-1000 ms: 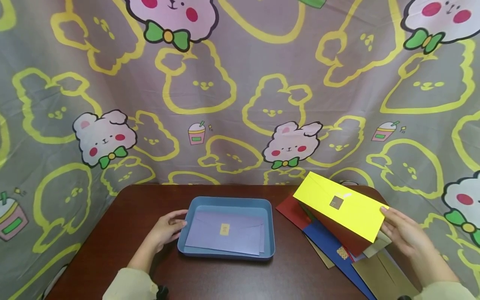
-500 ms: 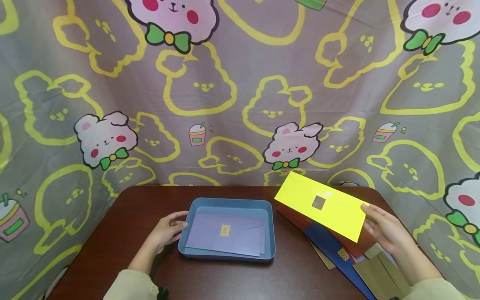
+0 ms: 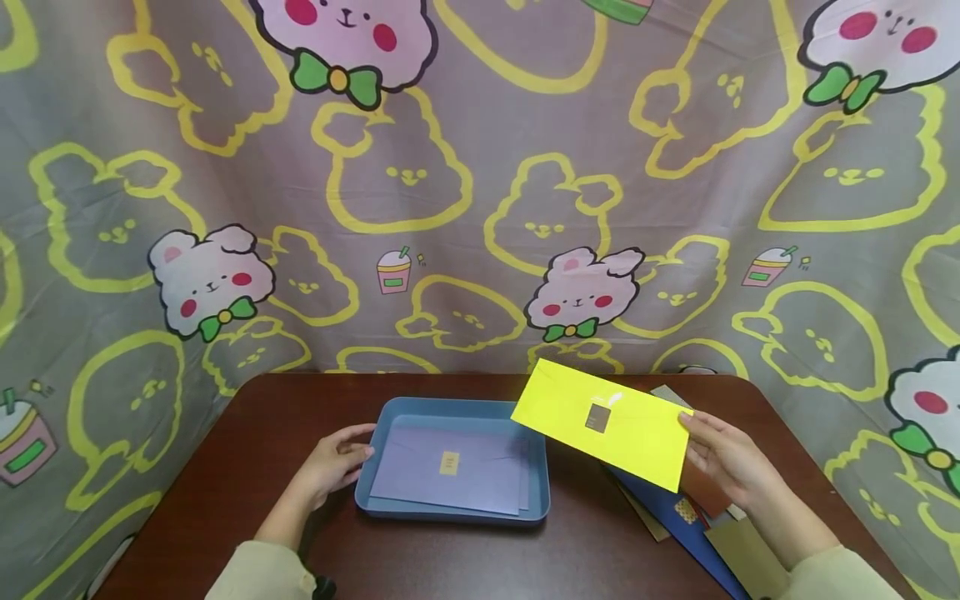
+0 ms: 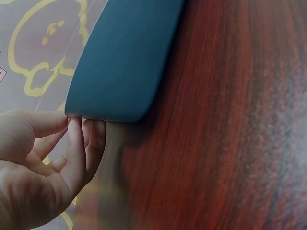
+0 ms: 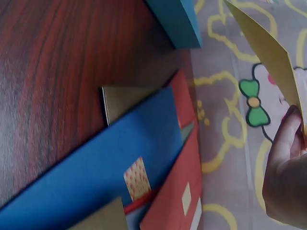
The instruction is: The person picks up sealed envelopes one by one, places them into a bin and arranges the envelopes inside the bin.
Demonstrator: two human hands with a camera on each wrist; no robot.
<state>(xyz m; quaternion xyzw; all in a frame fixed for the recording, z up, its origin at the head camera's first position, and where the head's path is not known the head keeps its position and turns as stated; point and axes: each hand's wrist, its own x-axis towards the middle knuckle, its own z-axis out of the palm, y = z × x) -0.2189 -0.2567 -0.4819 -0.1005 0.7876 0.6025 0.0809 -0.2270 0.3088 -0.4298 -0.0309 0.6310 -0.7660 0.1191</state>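
My right hand (image 3: 731,457) pinches the right end of a bright yellow envelope (image 3: 603,425) with a dark square seal, seen edge-on as a yellow envelope (image 5: 268,48) in the right wrist view. The envelope is in the air, its left corner over the right rim of a blue tray (image 3: 457,514). In the tray lies a lilac envelope (image 3: 420,475) with a gold seal, the edge of another showing beneath it. My left hand (image 3: 330,462) touches the tray's left end; in the left wrist view its fingertips rest against the wall of the blue tray (image 4: 124,62).
On the table's right lies a loose pile: a blue envelope (image 5: 96,158), a red envelope (image 5: 177,182) and a brown envelope (image 3: 746,554), among others. A patterned curtain (image 3: 450,208) hangs behind the dark wooden table (image 3: 420,567).
My right hand has carried the yellow envelope leftward from above the pile to the tray's right rim. The left hand and the tray have stayed where they were.
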